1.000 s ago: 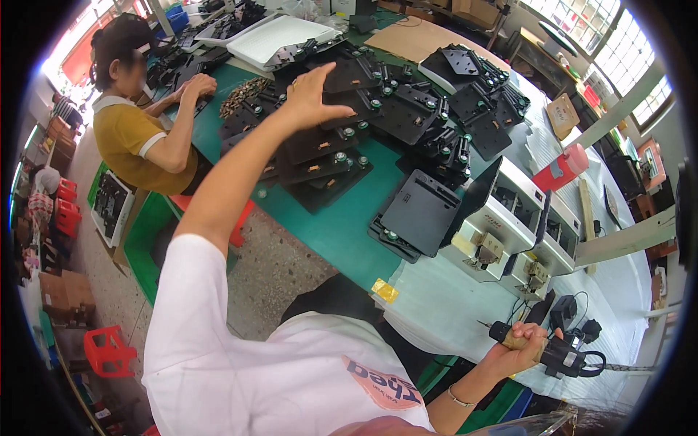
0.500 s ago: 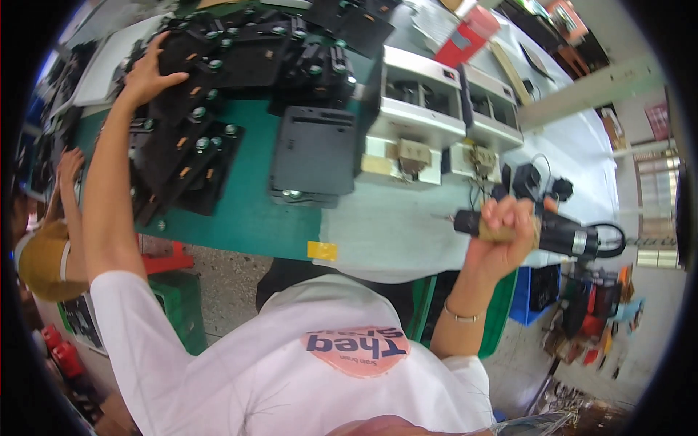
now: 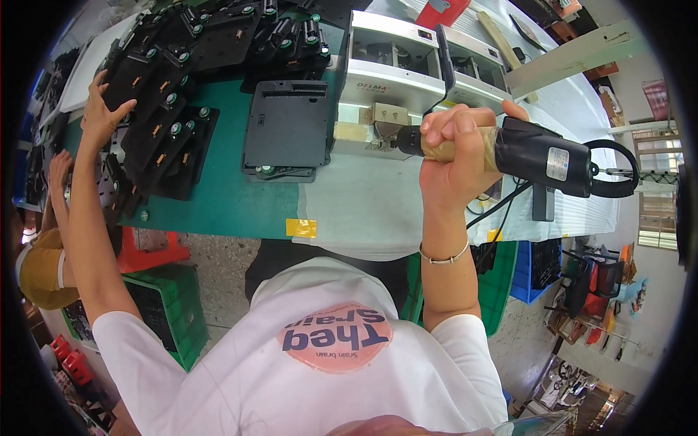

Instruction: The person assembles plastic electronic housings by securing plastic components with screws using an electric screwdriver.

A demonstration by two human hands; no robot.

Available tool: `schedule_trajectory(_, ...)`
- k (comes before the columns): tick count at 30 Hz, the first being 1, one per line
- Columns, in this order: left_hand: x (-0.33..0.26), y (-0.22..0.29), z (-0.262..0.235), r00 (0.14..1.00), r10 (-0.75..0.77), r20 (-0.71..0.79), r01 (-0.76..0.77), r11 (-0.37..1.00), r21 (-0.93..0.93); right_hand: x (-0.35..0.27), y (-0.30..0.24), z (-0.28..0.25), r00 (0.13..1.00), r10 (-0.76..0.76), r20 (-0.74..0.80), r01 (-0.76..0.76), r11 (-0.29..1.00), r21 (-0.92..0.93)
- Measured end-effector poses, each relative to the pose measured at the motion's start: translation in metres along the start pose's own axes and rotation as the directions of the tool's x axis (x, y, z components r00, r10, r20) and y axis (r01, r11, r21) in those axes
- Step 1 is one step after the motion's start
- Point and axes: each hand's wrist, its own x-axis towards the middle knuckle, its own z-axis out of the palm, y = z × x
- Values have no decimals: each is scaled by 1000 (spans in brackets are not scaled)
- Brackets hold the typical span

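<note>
Electric screwdriver (image 3: pixel 538 154), black with a small white rectangular label, sits right of centre, clenched in the right hand (image 3: pixel 458 156). Left hand (image 3: pixel 102 116), upper left, rests spread and released on black fixture plates (image 3: pixel 163 138). Yellow square tag (image 3: pixel 301 227) marks the green counter (image 3: pixel 218 203) edge.

The left arm stretches far out to the upper left, elbow nearly straight, its left hand (image 3: pixel 104 109) spread flat with fingers splayed. The right arm bends sharply upward, a bracelet at the wrist, and the right hand (image 3: pixel 456 151) curls into a tight fist-grip.
</note>
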Motion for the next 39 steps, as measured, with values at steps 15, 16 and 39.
schedule_trajectory(15,-78,92,-67,979,153,-133,-181,953,-242,23,13,0,901,151,407,-118,987,-106)
schedule_trajectory(16,-101,124,-87,975,201,-97,-210,973,-95,27,10,11,895,225,386,-171,971,-169)
schedule_trajectory(39,-224,316,39,749,596,290,-349,727,-591,-35,-58,-39,967,230,107,-229,973,-28)
